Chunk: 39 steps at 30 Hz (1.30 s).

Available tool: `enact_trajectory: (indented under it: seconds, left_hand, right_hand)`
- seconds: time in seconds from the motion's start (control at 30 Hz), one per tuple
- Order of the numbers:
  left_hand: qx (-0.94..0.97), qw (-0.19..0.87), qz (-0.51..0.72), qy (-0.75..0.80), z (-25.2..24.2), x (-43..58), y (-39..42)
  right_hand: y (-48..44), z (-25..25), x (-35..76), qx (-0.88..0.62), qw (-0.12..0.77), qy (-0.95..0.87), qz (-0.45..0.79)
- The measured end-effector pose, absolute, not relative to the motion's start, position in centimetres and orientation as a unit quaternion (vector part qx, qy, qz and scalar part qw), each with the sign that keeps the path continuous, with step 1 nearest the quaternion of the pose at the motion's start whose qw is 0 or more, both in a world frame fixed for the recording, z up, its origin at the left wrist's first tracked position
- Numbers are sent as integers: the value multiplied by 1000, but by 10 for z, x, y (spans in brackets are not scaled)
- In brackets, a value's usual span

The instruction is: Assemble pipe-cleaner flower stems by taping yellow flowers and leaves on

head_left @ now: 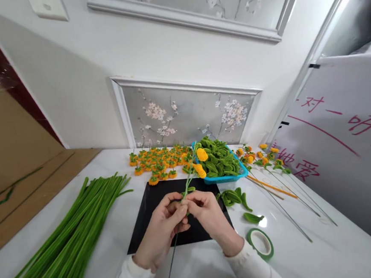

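Observation:
My left hand (162,230) pinches the thin green stem (172,260) of an artificial flower above a black mat (141,230). My right hand (212,218) meets it, with thumb and fingers closed on the same stem. At the stem's upper end are an orange fuzzy bloom (201,155) and a second orange bloom (200,171). A small green leaf (191,189) shows just above my fingertips. The stem's lower part hangs down between my wrists. My fingers hide the exact spot where they grip.
Green pipe cleaners (68,238) lie at left. Behind the mat stand several orange flower heads (155,162) and a blue basket (227,179) of green leaves. Loose leaves (233,196), green tape (267,244) and finished-looking flower stems (291,216) lie at right. A panelled wall (82,100) rises behind.

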State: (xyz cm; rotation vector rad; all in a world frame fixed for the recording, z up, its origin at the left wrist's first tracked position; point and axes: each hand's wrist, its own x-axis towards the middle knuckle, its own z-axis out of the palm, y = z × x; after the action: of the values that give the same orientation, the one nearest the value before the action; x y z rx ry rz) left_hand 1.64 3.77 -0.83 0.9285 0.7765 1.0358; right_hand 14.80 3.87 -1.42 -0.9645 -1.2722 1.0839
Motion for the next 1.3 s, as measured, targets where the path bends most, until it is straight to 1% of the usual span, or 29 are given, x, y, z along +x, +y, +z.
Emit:
enact_trajectory:
  seconds: [0.1, 0.23, 0.33, 0.47, 0.6, 0.73, 0.9, 1.1, 1.23, 1.3]
  left_hand:
    - [392, 704, 481, 345, -12, 15, 42]
    - [325, 741, 491, 323, -13, 11, 45]
    - [303, 766, 480, 301, -14, 8, 49]
    - [317, 774, 463, 294, -15, 6, 51]
    - [337, 746, 481, 314, -15, 7, 49]
    - [359, 694, 506, 364, -13, 10, 47]
    - [378, 662, 521, 385, -12, 12, 46]
    - [374, 658, 538, 372, -14, 11, 47]
    - [364, 655, 549, 370, -13, 12, 47]
    - [344, 669, 553, 358, -13, 12, 46]
  right_hand:
    - [38, -17, 142, -422, 568, -532, 465]
    - [36, -17, 141, -404, 546, -562, 472]
    - [35, -17, 142, -414, 536, -591, 438]
    - [35, -17, 141, -444, 533, -615, 375]
    - [34, -17, 140, -442, 544, -617, 358]
    - [33, -17, 139, -440, 529, -627, 366]
    - [31, -16, 139, -456, 518, -636, 346]
    - [27, -12, 143, -467, 508, -647, 326]
    - [15, -12, 149, -479, 470, -657, 344]
    - [6, -13, 153, -492, 453, -653, 356]
